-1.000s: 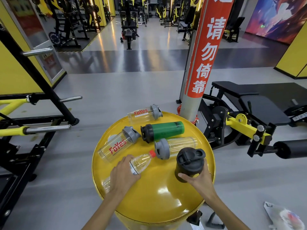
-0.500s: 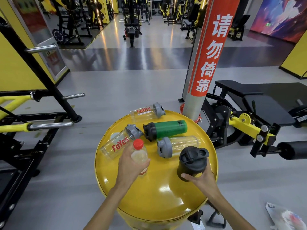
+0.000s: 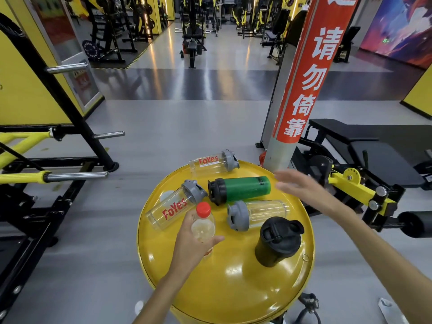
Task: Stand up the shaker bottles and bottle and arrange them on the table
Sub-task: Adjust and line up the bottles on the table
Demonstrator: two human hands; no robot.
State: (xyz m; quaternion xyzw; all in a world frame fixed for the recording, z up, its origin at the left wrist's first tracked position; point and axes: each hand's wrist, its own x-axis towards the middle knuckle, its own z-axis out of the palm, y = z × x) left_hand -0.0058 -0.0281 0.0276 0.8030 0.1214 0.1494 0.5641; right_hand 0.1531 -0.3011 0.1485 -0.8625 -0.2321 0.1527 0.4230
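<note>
Our left hand (image 3: 191, 244) has its grip clamped round the red-capped bottle (image 3: 203, 224), upright on the yellow counter (image 3: 233, 288). Just right of that bottle lies a grey-lidded clear shaker (image 3: 256, 212); beyond it the green shaker (image 3: 240, 189) on its side. Left of the bottle, a FoYes shaker (image 3: 175, 205) lies flat. The black shaker (image 3: 278, 240) stands nearer right. Our right hand (image 3: 301, 188), fingers apart and blurred, hovers past the green shaker's base.
</note>
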